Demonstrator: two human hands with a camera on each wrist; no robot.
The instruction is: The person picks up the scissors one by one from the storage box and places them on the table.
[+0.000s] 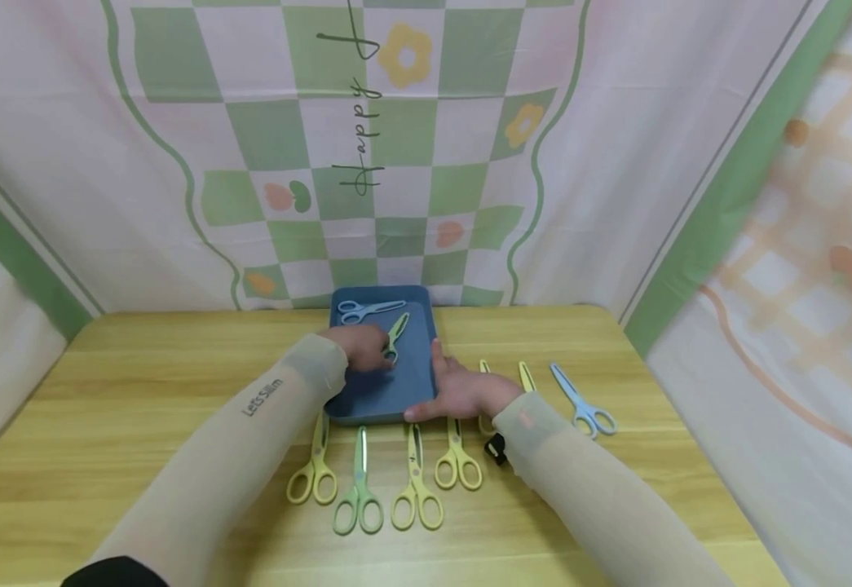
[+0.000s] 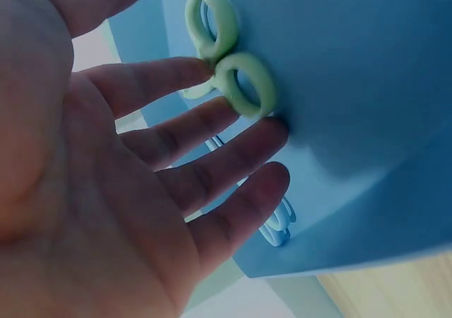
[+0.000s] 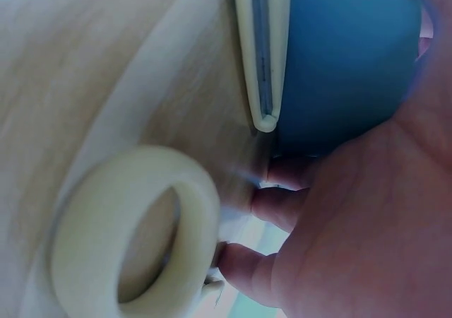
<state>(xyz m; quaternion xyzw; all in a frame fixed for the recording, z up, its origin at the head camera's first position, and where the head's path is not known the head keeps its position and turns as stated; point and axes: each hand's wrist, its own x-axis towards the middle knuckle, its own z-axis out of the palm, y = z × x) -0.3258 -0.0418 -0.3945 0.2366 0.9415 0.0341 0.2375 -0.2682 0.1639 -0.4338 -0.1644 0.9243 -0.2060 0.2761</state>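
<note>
Inside the blue tray my left hand reaches in with fingers extended. Its fingertips touch the handle of the green scissors, and the thumb stands apart from it in the left wrist view. The green blades point away toward the back. Beyond them, a pair of blue scissors lies in the tray's far end. My right hand rests against the tray's right side near the front corner, thumb and fingers spread along the wall. In the right wrist view, a yellow blade tip lies close to the tray.
In front of the tray lie several scissors in a row: yellow scissors, green scissors and more yellow scissors. Blue scissors lie farther right on the wooden table. A patterned cloth hangs behind.
</note>
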